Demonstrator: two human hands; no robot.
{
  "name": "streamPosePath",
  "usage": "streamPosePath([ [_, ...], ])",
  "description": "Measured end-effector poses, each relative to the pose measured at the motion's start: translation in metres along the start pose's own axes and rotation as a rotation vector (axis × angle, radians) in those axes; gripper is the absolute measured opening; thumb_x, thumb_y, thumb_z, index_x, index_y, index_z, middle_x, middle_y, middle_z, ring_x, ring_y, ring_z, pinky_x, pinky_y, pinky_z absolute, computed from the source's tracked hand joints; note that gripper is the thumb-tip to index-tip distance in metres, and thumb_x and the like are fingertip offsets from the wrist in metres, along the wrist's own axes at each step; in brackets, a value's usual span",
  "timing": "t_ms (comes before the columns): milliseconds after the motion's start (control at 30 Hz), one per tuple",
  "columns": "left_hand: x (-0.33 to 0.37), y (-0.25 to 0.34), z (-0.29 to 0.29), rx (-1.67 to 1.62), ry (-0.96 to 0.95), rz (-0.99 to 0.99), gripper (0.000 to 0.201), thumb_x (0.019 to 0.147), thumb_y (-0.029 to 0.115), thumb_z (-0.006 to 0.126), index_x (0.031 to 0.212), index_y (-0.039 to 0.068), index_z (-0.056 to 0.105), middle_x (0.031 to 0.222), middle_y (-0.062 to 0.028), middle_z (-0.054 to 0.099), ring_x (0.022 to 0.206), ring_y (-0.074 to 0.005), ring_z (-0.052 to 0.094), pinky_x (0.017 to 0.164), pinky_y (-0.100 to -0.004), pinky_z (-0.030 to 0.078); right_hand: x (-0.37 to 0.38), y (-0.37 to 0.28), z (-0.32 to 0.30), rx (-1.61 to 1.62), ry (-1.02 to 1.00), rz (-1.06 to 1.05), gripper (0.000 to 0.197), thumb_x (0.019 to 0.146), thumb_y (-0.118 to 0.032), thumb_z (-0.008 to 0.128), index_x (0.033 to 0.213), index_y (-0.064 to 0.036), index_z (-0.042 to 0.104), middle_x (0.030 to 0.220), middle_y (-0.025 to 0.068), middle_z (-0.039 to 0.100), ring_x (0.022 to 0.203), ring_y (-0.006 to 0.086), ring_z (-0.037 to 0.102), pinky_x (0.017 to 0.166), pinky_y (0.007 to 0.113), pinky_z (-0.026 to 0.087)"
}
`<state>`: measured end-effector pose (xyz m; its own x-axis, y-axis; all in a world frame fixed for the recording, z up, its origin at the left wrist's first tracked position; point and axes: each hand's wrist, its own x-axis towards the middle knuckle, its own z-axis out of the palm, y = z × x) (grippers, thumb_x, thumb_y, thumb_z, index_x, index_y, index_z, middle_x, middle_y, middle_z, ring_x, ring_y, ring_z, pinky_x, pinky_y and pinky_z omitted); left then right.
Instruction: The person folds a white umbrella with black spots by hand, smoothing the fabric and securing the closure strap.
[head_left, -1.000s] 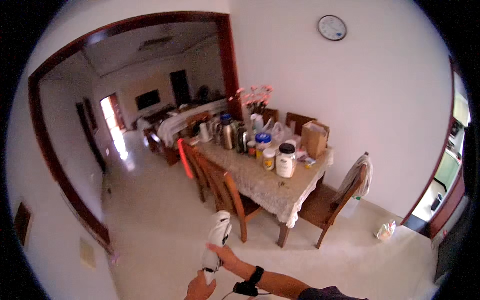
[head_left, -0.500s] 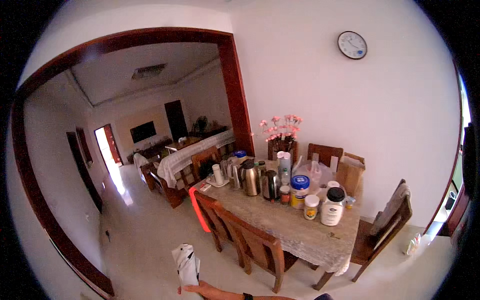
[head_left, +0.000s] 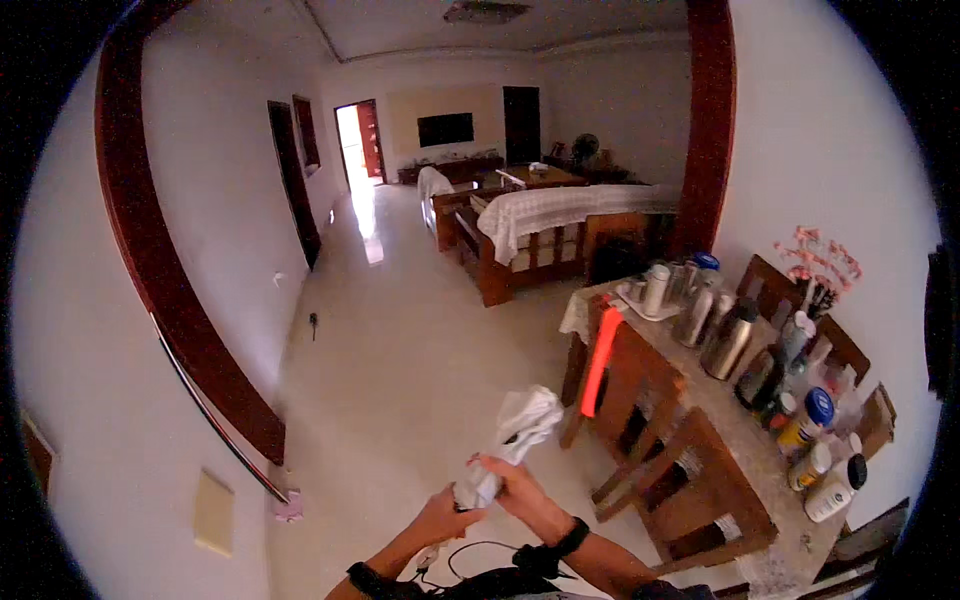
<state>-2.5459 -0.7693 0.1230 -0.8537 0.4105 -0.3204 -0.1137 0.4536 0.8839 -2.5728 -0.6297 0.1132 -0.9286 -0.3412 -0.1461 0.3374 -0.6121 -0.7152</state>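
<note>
In front of my body I hold what looks like a white folded umbrella [head_left: 530, 412], with dark marks on its loose, creased fabric. It tilts away from me to the upper right. My left hand [head_left: 443, 522] is closed around its lower end. Just above, my right hand [head_left: 520, 492] wraps the middle, close beside the left one. Black bands circle both wrists. Below the hands, a thin dark cable [head_left: 480, 545] loops in front of my body.
To the right stands a dining table [head_left: 745, 400] crowded with flasks, jars and bottles. Wooden chairs [head_left: 715, 490] line its near side, and a bright red strip [head_left: 601, 362] hangs at one chair. Ahead lie a tiled floor [head_left: 400, 370], a draped sofa [head_left: 540, 215] and a lit doorway [head_left: 352, 140].
My view has swung left toward the hallway and sofa, so the table now sits at the right. My left hand has come into view on the umbrella, together with the right.
</note>
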Motion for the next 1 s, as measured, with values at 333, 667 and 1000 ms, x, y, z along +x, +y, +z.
streamPosePath([
  [333, 0.029, 0.055, -0.079, -0.669, -0.387, 0.223, 0.044, 0.081, 0.033, 0.041, 0.107, -0.002, 0.034, 0.093, -0.0103, 0.049, 0.075, -0.0125, 0.049, 0.067, -0.0236, 0.042, 0.077, -0.056, 0.006, -0.053, -0.138, -0.04, 0.036, 0.07, -0.025, 0.051, 0.095, 0.0012, 0.045, 0.089, 0.012, 0.052, 0.076, 0.0188, 0.051, 0.067, 0.028, 0.043],
  [667, 0.121, 0.041, -0.114, -0.956, -0.237, 0.093, 0.029, 0.077, 0.032, 0.045, 0.068, 0.005, 0.046, 0.055, -0.0006, 0.042, 0.045, -0.0086, 0.041, 0.04, -0.0193, 0.032, 0.198, -0.081, 0.014, 0.116, -0.228, 0.13, 0.032, 0.072, -0.027, 0.051, 0.091, -0.0009, 0.046, 0.087, 0.0099, 0.051, 0.084, 0.023, 0.05, 0.074, 0.033, 0.04],
  [1000, 0.114, 0.074, -0.141, -0.62, 0.097, -0.054, 0.028, 0.072, 0.031, 0.051, 0.063, 0.005, 0.047, 0.052, -0.0025, 0.045, 0.042, -0.0101, 0.043, 0.037, -0.0221, 0.032, 0.233, -0.083, 0.025, 0.026, -0.29, 0.176, 0.025, 0.077, -0.026, 0.048, 0.082, -0.0026, 0.051, 0.08, 0.007, 0.053, 0.085, 0.0233, 0.05, 0.077, 0.037, 0.04],
])
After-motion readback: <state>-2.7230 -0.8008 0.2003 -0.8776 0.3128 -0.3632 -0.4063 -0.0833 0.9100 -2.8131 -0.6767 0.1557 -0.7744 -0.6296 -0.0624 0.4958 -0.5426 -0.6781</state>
